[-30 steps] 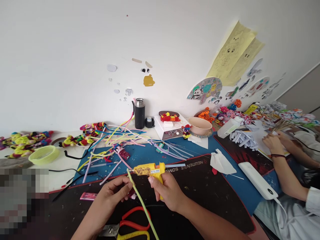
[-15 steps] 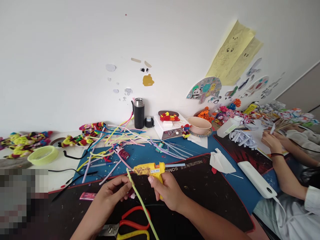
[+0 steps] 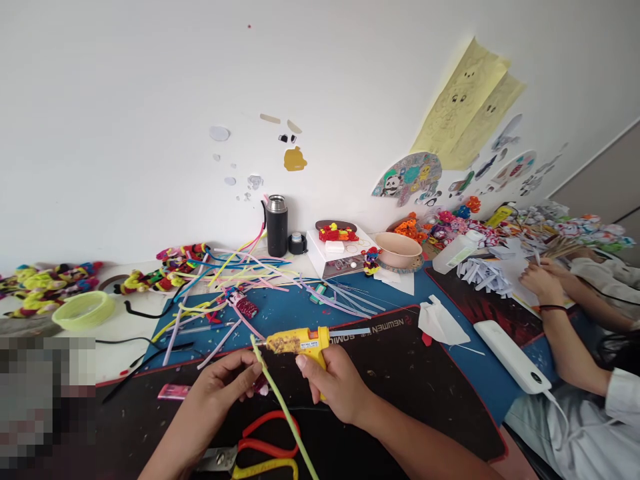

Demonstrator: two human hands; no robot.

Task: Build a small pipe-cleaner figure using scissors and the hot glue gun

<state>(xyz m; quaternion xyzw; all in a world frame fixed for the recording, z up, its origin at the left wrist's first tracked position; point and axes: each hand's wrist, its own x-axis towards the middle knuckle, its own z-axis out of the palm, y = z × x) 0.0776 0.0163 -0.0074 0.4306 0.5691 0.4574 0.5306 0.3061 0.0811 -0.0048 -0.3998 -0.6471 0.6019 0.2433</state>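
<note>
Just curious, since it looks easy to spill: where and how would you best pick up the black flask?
The flask is probably best gripped round its straight black body, from the near side: it stands upright close to the wall, its mouth open.

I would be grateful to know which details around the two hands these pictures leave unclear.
All in the head view:
- pale green fuzzy stem: lower end cut off by the bottom edge
- metal scissors with red and yellow handles: blade tips hidden by the left forearm
- small dark-red item: mostly behind left-hand fingers
- yellow glue gun: any glue at its nozzle too small
</note>
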